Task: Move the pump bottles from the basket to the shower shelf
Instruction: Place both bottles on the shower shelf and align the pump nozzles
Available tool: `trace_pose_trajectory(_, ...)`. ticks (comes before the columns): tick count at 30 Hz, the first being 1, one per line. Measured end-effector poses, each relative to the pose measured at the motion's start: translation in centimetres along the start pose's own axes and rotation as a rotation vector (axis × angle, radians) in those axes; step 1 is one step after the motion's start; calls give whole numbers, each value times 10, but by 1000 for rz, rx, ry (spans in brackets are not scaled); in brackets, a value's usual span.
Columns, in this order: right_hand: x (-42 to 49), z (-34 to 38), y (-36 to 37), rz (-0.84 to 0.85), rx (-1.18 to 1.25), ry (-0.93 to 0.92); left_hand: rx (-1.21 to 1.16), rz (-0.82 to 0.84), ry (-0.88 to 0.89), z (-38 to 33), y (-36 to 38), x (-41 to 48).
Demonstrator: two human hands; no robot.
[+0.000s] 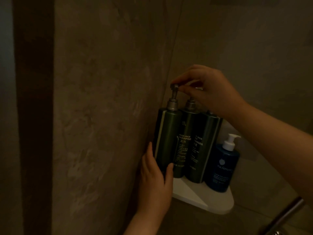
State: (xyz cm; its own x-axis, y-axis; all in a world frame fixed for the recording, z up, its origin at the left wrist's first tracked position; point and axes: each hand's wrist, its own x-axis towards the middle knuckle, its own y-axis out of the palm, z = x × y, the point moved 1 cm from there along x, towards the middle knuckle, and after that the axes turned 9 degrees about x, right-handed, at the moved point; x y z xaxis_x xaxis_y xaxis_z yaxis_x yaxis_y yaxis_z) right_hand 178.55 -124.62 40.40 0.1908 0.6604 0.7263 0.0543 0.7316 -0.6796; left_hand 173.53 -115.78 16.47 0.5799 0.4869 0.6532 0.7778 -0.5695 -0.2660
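Three dark green pump bottles stand side by side on the white corner shower shelf (199,199). The left one, the shampoo bottle (169,139), is against the wall. My left hand (155,175) wraps around its lower body. My right hand (208,89) pinches its metal pump head from above. The middle green bottle (194,150) and the third green bottle (211,129) stand behind my right wrist. A blue bottle (221,168) with a white pump stands at the shelf's right end. The basket is out of view.
Brown stone walls meet in the corner behind the shelf. A metal bar (284,216) slants in at the bottom right. The light is dim.
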Motion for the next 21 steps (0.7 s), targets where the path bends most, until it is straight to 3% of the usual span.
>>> trace_pose_trajectory(13, 4, 4, 2, -25, -117, 34, 195, -102, -6, -5, 1, 5)
trace_pose_trajectory(21, 2, 4, 2, -37, -76, 45, -62, 3, -1, -2, -5, 1)
